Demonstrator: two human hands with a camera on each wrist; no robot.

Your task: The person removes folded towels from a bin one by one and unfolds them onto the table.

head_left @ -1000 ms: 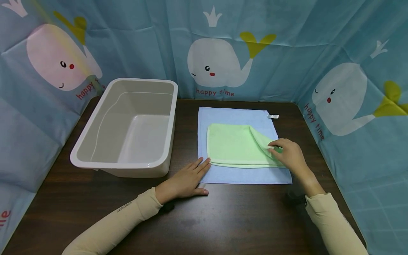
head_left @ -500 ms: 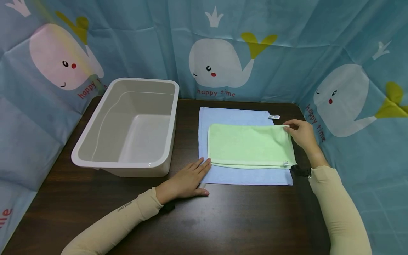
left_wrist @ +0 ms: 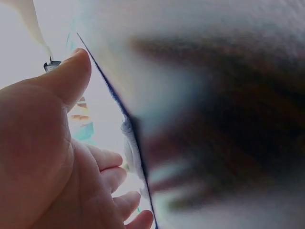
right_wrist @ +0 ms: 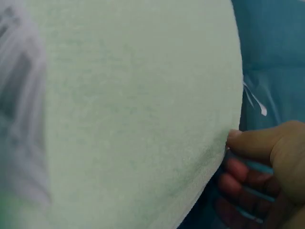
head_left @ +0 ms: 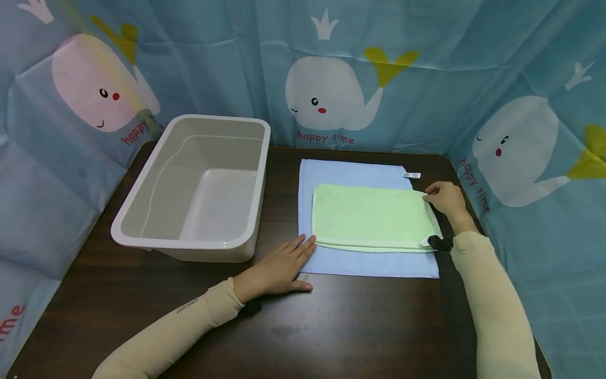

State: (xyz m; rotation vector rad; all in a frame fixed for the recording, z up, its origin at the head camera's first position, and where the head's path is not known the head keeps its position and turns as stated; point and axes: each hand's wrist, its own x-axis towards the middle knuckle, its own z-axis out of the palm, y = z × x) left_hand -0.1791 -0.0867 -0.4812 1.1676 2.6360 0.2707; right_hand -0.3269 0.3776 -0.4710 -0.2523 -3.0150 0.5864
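A light green towel (head_left: 369, 216), folded over on itself, lies on a larger light blue towel (head_left: 369, 264) in the head view. My right hand (head_left: 446, 199) pinches the green towel's far right corner between thumb and fingers; the right wrist view shows the thumb (right_wrist: 255, 143) on the edge of the green cloth (right_wrist: 138, 105). With fingers spread and straight, my left hand (head_left: 279, 266) rests at the near left side of the towels, its fingertips at the green towel's near left corner. The left wrist view shows the left palm (left_wrist: 35, 143) from the side, with the tabletop blurred.
A grey plastic tub (head_left: 189, 245) stands on the dark wooden table (head_left: 360, 326) to the left of the towels. A blue curtain (head_left: 236, 68) with whale prints rises behind and along both sides. A white label (head_left: 412, 175) sticks out from the blue towel's far right corner.
The right hand has drawn the green towel's turned-in corner outward to the far right, so its top layer now lies flat. The left hand has stayed in place on the towels.
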